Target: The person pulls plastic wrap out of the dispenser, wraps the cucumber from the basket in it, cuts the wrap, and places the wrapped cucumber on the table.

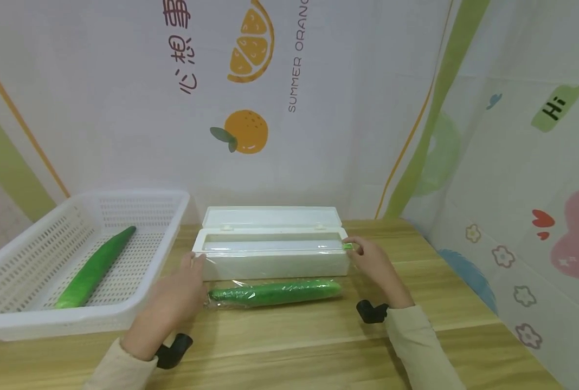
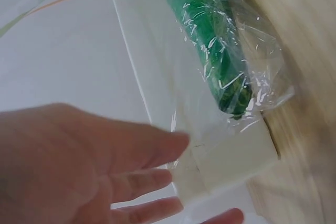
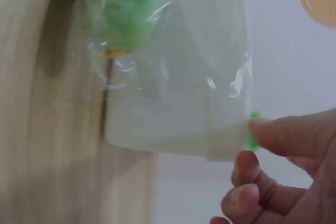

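Observation:
A white cling film dispenser box [image 1: 275, 265] sits on the table with its lid raised, a roll of film [image 1: 270, 245] inside. In front of it lies a cucumber [image 1: 280, 292] covered in clear cling film [image 2: 273, 85], which runs up the box's front. My right hand [image 1: 373, 265] pinches a small green slide cutter [image 3: 254, 132] at the box's right end, thumb on top. At the opposite end is my left hand [image 1: 182, 284], its fingers fairly straight and spread, thumb tip [image 2: 178, 145] right at the box's top edge.
To the left stands a white perforated plastic basket [image 1: 172, 233] with another cucumber [image 1: 96, 268] lying in it. A printed white cloth [image 1: 319, 151] hangs behind the wooden table [image 1: 289, 346] and along its right side. Black wrist mounts [image 1: 371, 312] stick out from both wrists.

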The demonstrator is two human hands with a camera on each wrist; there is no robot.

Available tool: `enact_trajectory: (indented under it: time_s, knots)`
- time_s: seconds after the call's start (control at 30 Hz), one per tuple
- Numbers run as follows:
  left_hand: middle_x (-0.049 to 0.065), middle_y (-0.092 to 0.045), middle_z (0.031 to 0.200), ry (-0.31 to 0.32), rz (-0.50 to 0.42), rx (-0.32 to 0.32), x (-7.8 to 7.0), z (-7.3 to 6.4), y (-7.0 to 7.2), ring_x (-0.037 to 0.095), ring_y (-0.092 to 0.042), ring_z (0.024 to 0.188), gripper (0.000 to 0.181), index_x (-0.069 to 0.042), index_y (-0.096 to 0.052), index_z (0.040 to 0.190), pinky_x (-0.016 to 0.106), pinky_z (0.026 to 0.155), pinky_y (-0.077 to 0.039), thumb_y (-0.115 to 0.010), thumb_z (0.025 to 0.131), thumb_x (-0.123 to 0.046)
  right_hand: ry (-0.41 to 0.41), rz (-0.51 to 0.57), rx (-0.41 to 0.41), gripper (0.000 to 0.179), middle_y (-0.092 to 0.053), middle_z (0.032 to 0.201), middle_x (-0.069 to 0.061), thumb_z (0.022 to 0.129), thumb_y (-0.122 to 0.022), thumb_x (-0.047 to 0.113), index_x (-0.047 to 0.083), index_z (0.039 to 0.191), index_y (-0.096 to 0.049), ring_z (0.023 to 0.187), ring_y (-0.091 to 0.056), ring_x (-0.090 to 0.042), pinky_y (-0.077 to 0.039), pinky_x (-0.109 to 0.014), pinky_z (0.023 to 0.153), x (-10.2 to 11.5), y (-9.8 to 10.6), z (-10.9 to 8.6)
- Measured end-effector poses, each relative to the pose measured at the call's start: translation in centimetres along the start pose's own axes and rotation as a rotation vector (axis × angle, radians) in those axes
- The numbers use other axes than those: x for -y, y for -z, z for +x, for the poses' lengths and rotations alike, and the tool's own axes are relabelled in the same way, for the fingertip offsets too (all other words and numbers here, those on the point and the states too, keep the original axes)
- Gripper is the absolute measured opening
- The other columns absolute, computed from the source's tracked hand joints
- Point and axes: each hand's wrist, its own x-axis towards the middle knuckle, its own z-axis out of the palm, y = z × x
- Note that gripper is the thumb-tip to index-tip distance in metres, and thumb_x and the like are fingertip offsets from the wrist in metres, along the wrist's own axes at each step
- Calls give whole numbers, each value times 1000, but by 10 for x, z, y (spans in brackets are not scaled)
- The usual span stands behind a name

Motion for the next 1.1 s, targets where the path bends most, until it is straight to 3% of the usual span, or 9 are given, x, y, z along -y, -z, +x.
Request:
enact_trajectory:
  time_s: [0.07, 0.17, 0.33, 0.43, 0.5, 0.6, 0.77, 1.1]
  knots:
    - [34, -36, 129, 4, -24, -31, 0, 1, 0, 35, -59, 78, 54, 8, -38, 131, 41, 50, -48, -57, 82, -4, 32, -31, -1, 33, -47, 65, -4, 93, -53, 10, 3, 125, -55, 54, -38, -13, -34, -24, 48, 8, 2, -2]
    - [33, -42, 119, -8, -26, -97, 0, 2, 0, 38, -57, 84, 52, 9, -41, 125, 45, 57, -51, -60, 78, 0, 115, -80, 33, 26, -56, 76, -6, 91, -54, 8, 2, 116, -58, 64, -49, -15, -41, -27, 54, 24, 3, -7]
    - [30, -50, 115, -48, 45, -223, -6, 2, 0, 43, -52, 98, 48, 12, -49, 121, 50, 79, -49, -62, 76, 1, 231, -135, 264, 12, -64, 90, -7, 90, -54, 4, 2, 97, -63, 82, -58, -18, -49, -28, 69, 46, -5, -13]
    - [19, -61, 102, -142, 47, -295, -13, 3, -3, 36, -57, 93, 28, 3, -65, 104, 45, 78, -50, -62, 76, 1, 254, -193, 342, 13, -65, 92, -8, 88, -54, 1, 1, 93, -66, 86, -60, -20, -51, -30, 72, 53, -15, -17]
    - [10, -64, 91, -230, 16, -318, -20, 3, -8, 29, -60, 85, 16, -3, -70, 90, 40, 73, -52, -63, 76, 1, 266, -241, 340, 13, -65, 93, -9, 86, -55, -1, 0, 92, -67, 88, -61, -23, -51, -33, 75, 56, -21, -19]
    - [8, -66, 88, -332, -53, -256, -29, 3, -20, 26, -62, 86, 11, -3, -70, 87, 38, 78, -52, -65, 78, 0, 257, -274, 332, 12, -65, 95, -11, 84, -59, -1, -3, 93, -67, 94, -60, -26, -51, -39, 80, 60, -28, -23]
    - [11, -62, 102, -329, -112, -104, -33, 1, -33, 28, -59, 100, 26, 1, -64, 107, 41, 89, -50, -66, 81, -2, 194, -280, 323, 17, -61, 103, -9, 84, -64, 3, -1, 100, -64, 101, -58, -26, -49, -40, 88, 63, -34, -27]
    - [14, -63, 112, -320, -212, -99, -20, 10, -44, 30, -59, 106, 32, 0, -62, 108, 43, 94, -47, -69, 77, 2, 228, -331, 336, 30, -57, 103, -7, 79, -73, 10, 2, 104, -60, 100, -53, -21, -47, -39, 88, 59, -40, -26]
